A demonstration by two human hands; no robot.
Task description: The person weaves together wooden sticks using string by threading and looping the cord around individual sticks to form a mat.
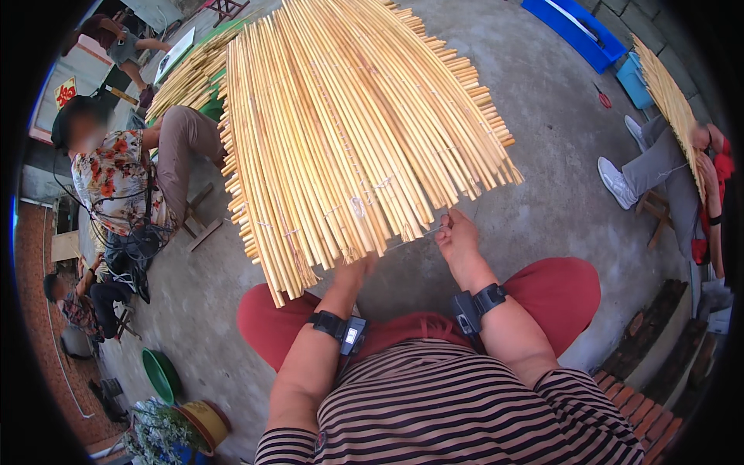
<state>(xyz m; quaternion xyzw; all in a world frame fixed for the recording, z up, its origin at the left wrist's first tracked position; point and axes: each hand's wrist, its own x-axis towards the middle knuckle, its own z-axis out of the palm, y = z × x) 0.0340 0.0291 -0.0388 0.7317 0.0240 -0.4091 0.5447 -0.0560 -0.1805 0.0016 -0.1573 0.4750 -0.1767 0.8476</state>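
Note:
A wide mat of pale yellow reed stalks [364,116] lies in front of me, its cut ends toward my lap. White string stitches cross the stalks, with a small loose bunch of string [358,206] near the front edge. My right hand [459,239] is just off the mat's near right edge, fingers closed in a pinch on a thin pale string [407,243]. That string runs left along the mat's edge toward my other hand. My left hand [355,270] reaches in at the near edge; the stalk ends hide its fingers.
To the left a person in a flowered shirt [120,182] sits beside more reeds [190,74]. At right another person holds a reed mat [670,101]. Red-handled scissors [603,97] and a blue bin [573,35] are on the concrete floor. A green basin [160,376] stands lower left.

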